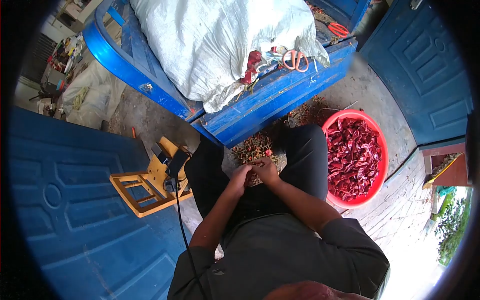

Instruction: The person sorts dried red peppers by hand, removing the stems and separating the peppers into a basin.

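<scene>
My left hand (pixel 241 178) and my right hand (pixel 266 171) meet between my knees, fingers closed and almost touching. Whatever they may hold is hidden by the fingers. Below and just beyond them lies a heap of dry stems and bits of red pepper (pixel 250 149) on the floor. To the right of my knee stands a round red basin (pixel 384 165), filled with dried red chili peppers (pixel 353 159). Neither hand touches the basin.
Ahead is a blue metal cart bed (pixel 280 102) carrying a large white woven sack (pixel 200 45). Pink-handled scissors (pixel 295 61) and red-handled scissors (pixel 338 30) lie near its edge. A wooden stool (pixel 140 192) with a black cable is at left, near a blue door (pixel 80 200).
</scene>
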`<state>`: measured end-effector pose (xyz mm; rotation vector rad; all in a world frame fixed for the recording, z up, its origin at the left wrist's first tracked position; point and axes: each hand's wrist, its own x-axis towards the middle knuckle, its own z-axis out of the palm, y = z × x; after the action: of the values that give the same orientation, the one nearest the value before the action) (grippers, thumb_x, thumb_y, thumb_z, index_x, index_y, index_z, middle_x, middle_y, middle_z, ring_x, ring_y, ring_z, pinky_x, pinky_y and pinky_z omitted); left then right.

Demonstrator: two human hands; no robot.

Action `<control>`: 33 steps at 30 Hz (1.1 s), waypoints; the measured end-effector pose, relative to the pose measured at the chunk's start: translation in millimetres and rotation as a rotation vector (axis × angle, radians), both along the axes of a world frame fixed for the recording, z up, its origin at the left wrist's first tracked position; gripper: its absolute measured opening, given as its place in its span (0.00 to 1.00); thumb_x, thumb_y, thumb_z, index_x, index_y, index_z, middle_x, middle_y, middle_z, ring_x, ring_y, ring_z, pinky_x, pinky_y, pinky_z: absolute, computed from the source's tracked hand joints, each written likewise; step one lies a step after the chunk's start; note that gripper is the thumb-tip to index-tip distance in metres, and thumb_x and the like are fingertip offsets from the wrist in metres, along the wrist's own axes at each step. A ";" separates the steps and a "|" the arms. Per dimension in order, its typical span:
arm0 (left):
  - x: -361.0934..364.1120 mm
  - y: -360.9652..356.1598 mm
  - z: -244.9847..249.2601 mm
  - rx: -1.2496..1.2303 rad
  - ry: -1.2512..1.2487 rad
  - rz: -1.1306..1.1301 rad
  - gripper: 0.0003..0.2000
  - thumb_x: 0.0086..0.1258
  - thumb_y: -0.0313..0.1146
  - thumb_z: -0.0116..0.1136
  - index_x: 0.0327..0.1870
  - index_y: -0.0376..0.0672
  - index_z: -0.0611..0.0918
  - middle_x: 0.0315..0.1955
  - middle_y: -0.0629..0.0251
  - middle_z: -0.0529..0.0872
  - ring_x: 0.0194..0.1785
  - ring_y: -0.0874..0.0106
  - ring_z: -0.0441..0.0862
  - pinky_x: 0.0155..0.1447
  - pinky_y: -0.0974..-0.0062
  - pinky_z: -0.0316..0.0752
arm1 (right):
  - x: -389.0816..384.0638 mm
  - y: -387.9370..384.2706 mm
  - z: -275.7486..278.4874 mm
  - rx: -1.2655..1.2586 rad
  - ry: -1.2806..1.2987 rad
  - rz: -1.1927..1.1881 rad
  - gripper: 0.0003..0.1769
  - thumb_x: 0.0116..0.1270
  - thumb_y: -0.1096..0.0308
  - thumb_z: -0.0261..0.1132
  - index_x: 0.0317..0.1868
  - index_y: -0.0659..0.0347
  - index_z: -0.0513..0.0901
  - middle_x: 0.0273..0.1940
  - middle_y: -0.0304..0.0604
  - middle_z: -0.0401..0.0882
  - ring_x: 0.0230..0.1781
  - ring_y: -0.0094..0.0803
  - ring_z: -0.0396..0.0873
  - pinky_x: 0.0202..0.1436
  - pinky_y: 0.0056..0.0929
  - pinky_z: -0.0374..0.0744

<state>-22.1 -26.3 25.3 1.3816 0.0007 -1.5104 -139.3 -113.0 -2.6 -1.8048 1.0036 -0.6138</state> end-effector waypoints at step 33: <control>10.6 3.8 -17.1 -0.171 0.194 -0.058 0.07 0.70 0.34 0.55 0.39 0.41 0.81 0.27 0.71 0.80 0.25 0.80 0.75 0.29 0.80 0.68 | -8.4 -40.9 13.2 1.096 -0.113 0.036 0.14 0.73 0.58 0.65 0.46 0.61 0.85 0.39 0.38 0.85 0.40 0.27 0.82 0.47 0.31 0.79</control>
<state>-11.5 -22.5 8.2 1.1049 -0.0474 -1.6483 -147.8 -154.0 10.5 -0.8006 0.9434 -0.0679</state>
